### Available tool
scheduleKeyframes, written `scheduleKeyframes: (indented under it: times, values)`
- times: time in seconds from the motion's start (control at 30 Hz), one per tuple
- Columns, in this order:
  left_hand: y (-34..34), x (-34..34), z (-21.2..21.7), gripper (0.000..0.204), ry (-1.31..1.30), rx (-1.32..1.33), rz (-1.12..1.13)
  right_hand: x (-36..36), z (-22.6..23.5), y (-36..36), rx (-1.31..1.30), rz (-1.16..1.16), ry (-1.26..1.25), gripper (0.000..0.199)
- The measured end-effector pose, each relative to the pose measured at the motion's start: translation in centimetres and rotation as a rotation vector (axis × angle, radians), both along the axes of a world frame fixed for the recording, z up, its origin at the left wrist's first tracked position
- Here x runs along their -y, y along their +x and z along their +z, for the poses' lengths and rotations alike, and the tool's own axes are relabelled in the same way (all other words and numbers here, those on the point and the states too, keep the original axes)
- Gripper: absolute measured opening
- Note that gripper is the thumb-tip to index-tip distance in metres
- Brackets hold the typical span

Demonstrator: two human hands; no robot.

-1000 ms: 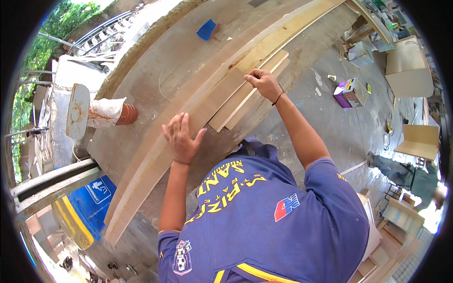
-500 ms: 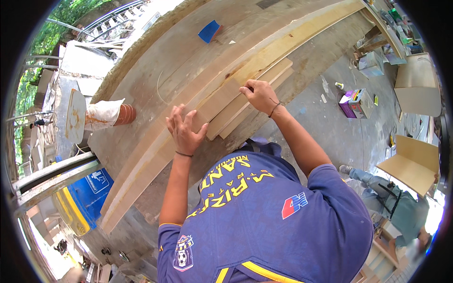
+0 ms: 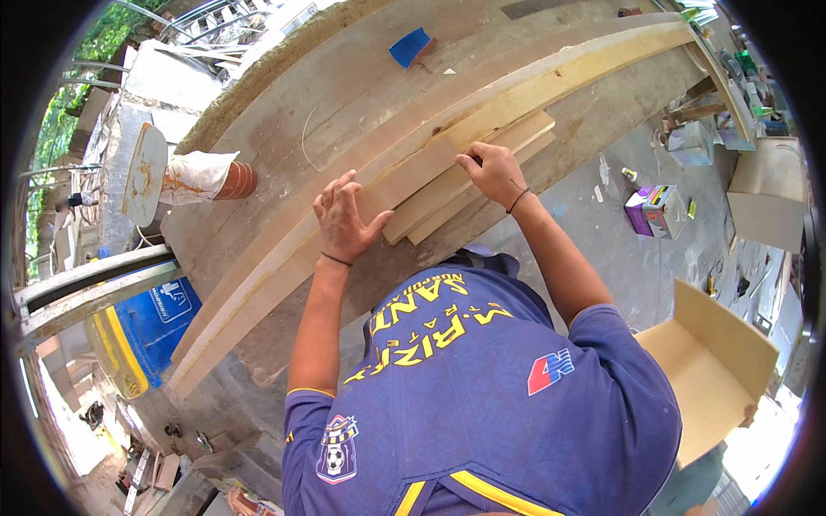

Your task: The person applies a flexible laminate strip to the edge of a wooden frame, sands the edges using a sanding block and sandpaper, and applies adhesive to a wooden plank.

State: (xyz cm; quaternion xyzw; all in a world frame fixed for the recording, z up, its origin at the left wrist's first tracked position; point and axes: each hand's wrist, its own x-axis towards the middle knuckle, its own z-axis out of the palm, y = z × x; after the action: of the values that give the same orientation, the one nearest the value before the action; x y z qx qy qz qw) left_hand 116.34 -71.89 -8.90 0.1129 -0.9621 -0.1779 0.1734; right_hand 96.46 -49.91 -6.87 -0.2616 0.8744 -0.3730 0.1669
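My left hand point(image 3: 346, 217) lies with spread fingers on the left end of a short, flat wooden board point(image 3: 417, 179). This board rests along a long, pale wooden strip point(image 3: 594, 67) that runs diagonally over the workbench point(image 3: 284, 142). At the board's right end, my right hand point(image 3: 492, 176) is closed, thumb against bent fingers; whatever it pinches is too small to make out. On my side of the board, more short wooden boards point(image 3: 456, 199) lie stacked and staggered, partly under it.
On the bench's far side lie a curved blue piece point(image 3: 411, 47) and a cloth-wrapped reddish cylinder point(image 3: 234, 181). A blue and yellow drum point(image 3: 151, 322) stands left below. A purple box point(image 3: 656, 211) sits on the floor at right. Nearer, a large tan panel point(image 3: 705, 374) partly hides another person point(image 3: 693, 486).
The whole view has shifted slightly. Both hands keep their places on the board. The tan panel at right has come closer, and the person there is now mostly hidden behind it.
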Motion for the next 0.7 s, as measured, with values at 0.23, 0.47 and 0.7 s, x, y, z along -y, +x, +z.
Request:
scheduleKeyframes:
  times: [0.23,0.47,0.7]
  values:
    - [0.1,0.0,0.1,0.072,-0.016,0.013,0.011,-0.3,1.2,-1.5,-0.329,0.221,0.052,0.029]
    - [0.2,0.1,0.0,0.072,-0.042,0.004,0.0,0.9,-1.5,-0.9,-0.627,0.657,0.04,0.05]
    - [0.1,0.0,-0.1,0.073,-0.05,-0.012,-0.011,0.6,-2.5,2.9,-0.608,0.686,0.318,0.083]
